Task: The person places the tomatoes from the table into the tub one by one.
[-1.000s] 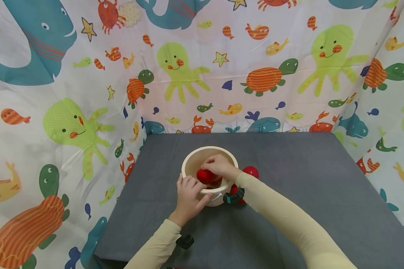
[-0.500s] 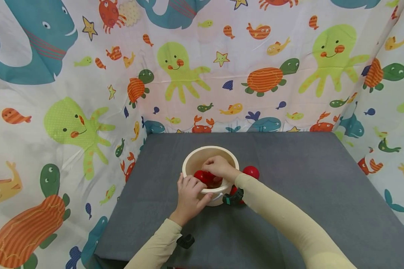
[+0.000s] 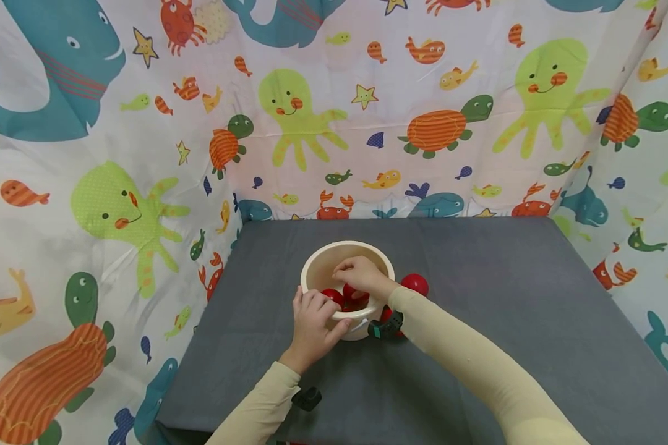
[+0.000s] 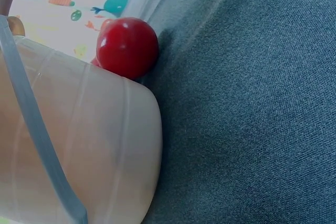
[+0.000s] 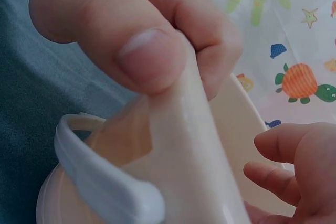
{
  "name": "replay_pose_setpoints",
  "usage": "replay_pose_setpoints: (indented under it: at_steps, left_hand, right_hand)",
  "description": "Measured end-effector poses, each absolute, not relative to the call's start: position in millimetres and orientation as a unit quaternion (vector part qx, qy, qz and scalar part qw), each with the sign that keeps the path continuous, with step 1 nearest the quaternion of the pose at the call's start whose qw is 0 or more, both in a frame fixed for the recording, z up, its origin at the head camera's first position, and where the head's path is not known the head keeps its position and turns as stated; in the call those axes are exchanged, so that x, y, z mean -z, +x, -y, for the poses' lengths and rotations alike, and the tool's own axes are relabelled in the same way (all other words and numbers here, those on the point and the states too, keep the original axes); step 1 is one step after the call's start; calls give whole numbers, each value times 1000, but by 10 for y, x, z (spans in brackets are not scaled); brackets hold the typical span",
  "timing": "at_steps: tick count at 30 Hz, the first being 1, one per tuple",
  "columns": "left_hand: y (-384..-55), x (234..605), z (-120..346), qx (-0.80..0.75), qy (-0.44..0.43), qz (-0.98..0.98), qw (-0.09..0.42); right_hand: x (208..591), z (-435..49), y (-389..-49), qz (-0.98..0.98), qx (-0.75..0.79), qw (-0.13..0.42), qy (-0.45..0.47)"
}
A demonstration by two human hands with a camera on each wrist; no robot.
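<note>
A cream bucket (image 3: 347, 246) stands on the grey cloth-covered table. My left hand (image 3: 313, 321) grips its near left rim, thumb outside and fingers over the edge; the right wrist view shows this thumb (image 5: 149, 61) up close. Inside the bucket lie round, glossy red things like balls or fruit, one red round thing (image 3: 332, 297) partly behind my left fingers. My right hand (image 3: 364, 275) reaches over the right rim into the bucket, above the red things. Its fingers (image 5: 278, 142) are loosely bent, with nothing seen between them. The bucket's bottom is mostly hidden.
Outside the bucket, a red round thing (image 3: 414, 284) lies at its right. More red (image 3: 386, 314) shows behind my right wrist strap. The bucket's handle (image 4: 39, 129) hangs down its outer side. A patterned curtain (image 3: 367, 154) surrounds the table's back and sides.
The red round thing that my right fingers held has left them and dropped leftward among the others in the bucket. My left hand has stayed on the rim.
</note>
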State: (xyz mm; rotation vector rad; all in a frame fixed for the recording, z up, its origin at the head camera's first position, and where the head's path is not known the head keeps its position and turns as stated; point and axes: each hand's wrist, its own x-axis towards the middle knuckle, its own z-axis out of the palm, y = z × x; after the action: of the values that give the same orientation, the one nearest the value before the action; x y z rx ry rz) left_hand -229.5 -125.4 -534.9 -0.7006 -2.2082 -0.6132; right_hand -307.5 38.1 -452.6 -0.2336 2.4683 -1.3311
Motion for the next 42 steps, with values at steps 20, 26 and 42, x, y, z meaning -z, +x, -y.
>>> replay_pose_setpoints:
  at_steps: [20,26,42]
  left_hand:
    - [-2306,5345,1235,255,-272,860,349]
    - [-2302,5347,1228,248,-274,858,358]
    - [-2301,5356,1256,240,-272,863,352]
  right_hand:
    - [3936,-1540,-3352,-822,558,114,4]
    - [4126,-1995,-3317,-821,559,106,36]
    - [4847,-2201,-3276,-807,567,135,98]
